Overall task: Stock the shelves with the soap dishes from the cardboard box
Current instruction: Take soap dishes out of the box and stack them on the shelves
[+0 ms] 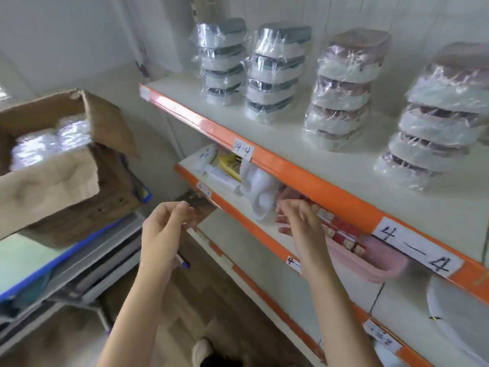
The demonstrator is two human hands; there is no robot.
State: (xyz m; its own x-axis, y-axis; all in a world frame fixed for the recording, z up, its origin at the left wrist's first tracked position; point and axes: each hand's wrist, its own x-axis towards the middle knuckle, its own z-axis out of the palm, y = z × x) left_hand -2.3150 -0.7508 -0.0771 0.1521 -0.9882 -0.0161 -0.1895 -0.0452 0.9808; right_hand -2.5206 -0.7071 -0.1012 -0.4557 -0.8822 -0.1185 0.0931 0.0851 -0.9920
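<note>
Several stacks of plastic-wrapped soap dishes stand on the upper shelf [291, 154]: two grey stacks [275, 72] at the back and two pink stacks [344, 88] toward the right. The open cardboard box [66, 165] sits at the left, with more wrapped dishes [50, 144] inside. My left hand [164, 229] hangs in the air below the box with loosely curled fingers and holds nothing. My right hand [301, 221] hovers in front of the second shelf's orange edge, its fingers relaxed and empty.
The second shelf [238, 223] holds tubes, a white plastic item, red packets and a pink basket [370, 263]. The box rests on a blue-edged table [39, 268]. A white plate [455, 308] lies on the lower shelf. Wooden floor and my shoe show below.
</note>
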